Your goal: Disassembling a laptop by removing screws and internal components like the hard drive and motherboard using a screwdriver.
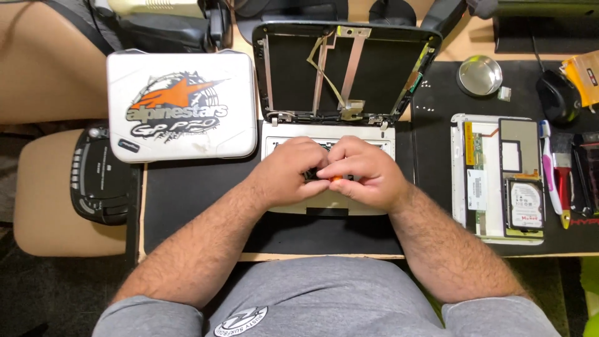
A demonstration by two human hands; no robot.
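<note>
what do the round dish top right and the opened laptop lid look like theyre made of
The round dish looks like polished metal: its surface is mirror-bright and reflects light. The opened laptop lid seems to be a dark plastic shell, matte, with thin silvery strips inside that look like bare metal brackets. Both hands work below it, over the white base, likely plastic.

Bright even overhead light, soft shadows, sharp
</note>
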